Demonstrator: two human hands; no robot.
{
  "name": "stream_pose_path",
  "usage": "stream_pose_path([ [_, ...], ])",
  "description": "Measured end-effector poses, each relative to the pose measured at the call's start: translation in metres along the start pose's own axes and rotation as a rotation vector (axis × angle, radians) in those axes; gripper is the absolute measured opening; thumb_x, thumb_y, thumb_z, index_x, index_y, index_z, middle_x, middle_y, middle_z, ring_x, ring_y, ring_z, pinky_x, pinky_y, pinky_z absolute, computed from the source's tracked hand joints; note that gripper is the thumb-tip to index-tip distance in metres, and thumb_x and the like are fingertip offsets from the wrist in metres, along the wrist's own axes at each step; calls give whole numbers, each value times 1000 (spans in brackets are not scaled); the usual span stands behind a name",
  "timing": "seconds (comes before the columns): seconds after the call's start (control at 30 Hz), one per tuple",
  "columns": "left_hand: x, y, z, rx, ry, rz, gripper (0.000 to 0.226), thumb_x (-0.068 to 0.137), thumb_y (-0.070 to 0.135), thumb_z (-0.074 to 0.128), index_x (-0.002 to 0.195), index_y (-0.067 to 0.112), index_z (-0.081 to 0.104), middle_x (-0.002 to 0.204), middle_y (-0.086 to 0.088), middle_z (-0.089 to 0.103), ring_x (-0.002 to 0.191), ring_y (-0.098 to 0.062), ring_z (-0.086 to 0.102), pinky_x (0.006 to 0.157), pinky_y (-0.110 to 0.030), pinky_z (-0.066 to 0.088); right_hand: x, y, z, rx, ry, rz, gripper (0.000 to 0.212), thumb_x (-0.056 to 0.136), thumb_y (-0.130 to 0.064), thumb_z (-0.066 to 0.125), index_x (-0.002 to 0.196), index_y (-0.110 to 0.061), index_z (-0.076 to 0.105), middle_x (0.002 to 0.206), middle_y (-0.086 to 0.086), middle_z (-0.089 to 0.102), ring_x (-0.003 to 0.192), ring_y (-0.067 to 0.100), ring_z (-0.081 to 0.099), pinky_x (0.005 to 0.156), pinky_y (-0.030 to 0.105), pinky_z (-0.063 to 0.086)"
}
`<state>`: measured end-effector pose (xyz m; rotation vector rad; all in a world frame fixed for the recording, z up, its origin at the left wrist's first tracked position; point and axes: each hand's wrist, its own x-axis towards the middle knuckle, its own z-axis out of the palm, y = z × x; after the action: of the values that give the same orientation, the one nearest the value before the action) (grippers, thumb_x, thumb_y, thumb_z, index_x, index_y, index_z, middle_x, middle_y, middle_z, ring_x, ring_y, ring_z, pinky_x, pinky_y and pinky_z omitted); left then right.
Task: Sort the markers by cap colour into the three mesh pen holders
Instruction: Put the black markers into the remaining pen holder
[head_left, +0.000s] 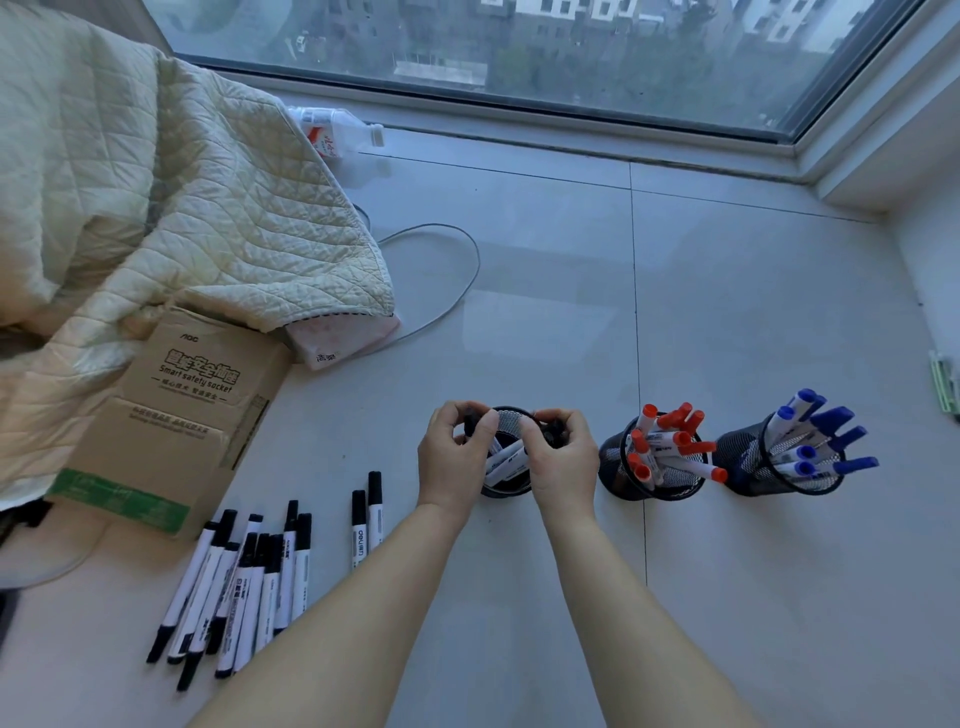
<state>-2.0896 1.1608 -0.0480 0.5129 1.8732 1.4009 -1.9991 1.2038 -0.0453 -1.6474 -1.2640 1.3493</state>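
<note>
Black markers (244, 587) lie loose on the floor at the left, light, stiff and smooth, best pinched around the middle. The left hand (457, 457) and right hand (563, 457) each grip black markers over the first cup (506, 488); the red cup (652, 467) and blue cup (784, 462) look full.

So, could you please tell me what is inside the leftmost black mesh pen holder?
The leftmost black mesh pen holder contains white-barrelled markers leaning inside. Both hands, left and right, cover much of its rim, hiding the cap colours and count.
</note>
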Motion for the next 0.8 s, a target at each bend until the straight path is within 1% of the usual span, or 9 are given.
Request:
stream_pose_path([
  [0.1, -8, 3, -11, 41, -38, 13, 17, 84, 20, 64, 91, 34, 57, 103, 7, 61, 93, 6, 54, 81, -22, 45, -7, -6, -4, -166, 36, -99, 12, 82, -22, 64, 90, -23, 55, 91, -7, 57, 90, 12, 51, 73, 22, 36],
  [0.17, -15, 3, -19, 60, -53, 26, 25, 85, 21, 64, 102, 35, 52, 108, 12, 57, 103, 1, 52, 87, -25, 43, -14, -10, -4, -284, 87, -223, 14, 82, -20, 62, 95, -21, 56, 97, -6, 54, 94, 12, 44, 75, 20, 30],
  [0.27, -28, 0, -35, 79, -66, 28, 30, 86, 19, 61, 108, 34, 48, 109, 14, 53, 104, 4, 49, 87, -23, 42, -32, -13, -1, -382, 166, -389, 19, 80, -11, 61, 99, -11, 59, 102, 3, 56, 97, 19, 45, 81, 21, 31],
  [0.37, -41, -12, -57, 155, -51, 23, 27, 87, 17, 58, 106, 32, 48, 104, 13, 53, 98, -1, 52, 77, -16, 41, -60, -9, 9, -411, 206, -484, 18, 78, -12, 57, 95, -10, 59, 101, 5, 59, 94, 22, 47, 79, 21, 30],
  [0.43, -49, -23, -74, 211, -49, 0, 24, 88, 16, 56, 104, 32, 49, 101, 11, 55, 94, -3, 53, 72, -13, 39, -78, 0, 18, -420, 184, -497, 18, 76, -14, 55, 93, -11, 60, 99, 4, 60, 91, 21, 48, 78, 22, 31],
  [0.57, -62, -46, -111, 322, -19, -70, 18, 89, 15, 54, 101, 28, 53, 100, 7, 59, 95, -10, 55, 75, -20, 39, -108, 24, 37, -422, 71, -409, 16, 78, -5, 57, 93, -9, 61, 94, 2, 60, 91, 20, 48, 80, 28, 40],
  [0.67, -68, -64, -140, 448, 42, -103, 16, 88, 16, 54, 101, 24, 56, 103, 5, 59, 96, -12, 55, 76, -23, 40, -124, 39, 52, -435, -44, -344, 14, 81, -3, 56, 92, -10, 61, 87, -5, 56, 88, 17, 49, 78, 30, 44],
  [0.73, -71, -76, -158, 585, 81, -127, 23, 87, 17, 54, 109, 21, 56, 112, 2, 55, 101, -14, 52, 77, -24, 39, -132, 47, 61, -458, -126, -312, 14, 83, -3, 54, 91, -12, 62, 87, -7, 56, 89, 16, 52, 77, 26, 42],
  [0.8, -75, -87, -171, 766, 119, -129, 35, 85, 19, 56, 120, 17, 53, 123, -2, 49, 111, -18, 46, 81, -28, 40, -136, 55, 70, -492, -200, -262, 16, 85, -6, 52, 93, -14, 63, 92, -5, 59, 93, 15, 52, 76, 20, 37],
])
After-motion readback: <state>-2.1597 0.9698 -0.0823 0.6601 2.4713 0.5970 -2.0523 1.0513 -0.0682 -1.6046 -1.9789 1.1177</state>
